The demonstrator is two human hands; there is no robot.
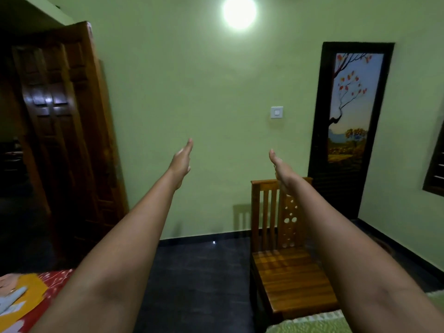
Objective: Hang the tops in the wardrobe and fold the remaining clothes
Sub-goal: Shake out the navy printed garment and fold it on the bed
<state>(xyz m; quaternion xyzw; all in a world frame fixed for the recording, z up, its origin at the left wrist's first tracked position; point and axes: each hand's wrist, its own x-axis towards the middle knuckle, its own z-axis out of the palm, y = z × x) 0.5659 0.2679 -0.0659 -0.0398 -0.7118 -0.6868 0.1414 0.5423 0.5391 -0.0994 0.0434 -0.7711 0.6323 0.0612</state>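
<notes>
Both arms stretched straight out from the near edge of the view toward the far green wall (pixel 192 92). The left hand (pixel 181 162) was held edge-on with its fingers straight and together, holding nothing. The right hand (pixel 280 168) matched it, fingers extended and flat, thumb edge uppermost, also holding nothing. The two hands were well apart, with bare wall showing between them.

At the near left corner lay the edge of a bed with a red and orange patterned cover (pixel 51 284), and on it some pale grey and white clothes (pixel 13 300), only partly in view and too cut off to tell what garments they were. Neither hand was near them.

On the far left stood a dark carved wooden door (pixel 60 121), open at an angle; whether it belonged to the wardrobe could not be told. A wooden chair (pixel 288 280) stood on the dark floor (pixel 199 272) at the right, its back toward the wall, below the right forearm. Farther right was a dark-framed door with a painted tree scene (pixel 350 111). A white switch plate (pixel 276 112) sat on the wall, and a bright round lamp (pixel 239 12) shone high above.
</notes>
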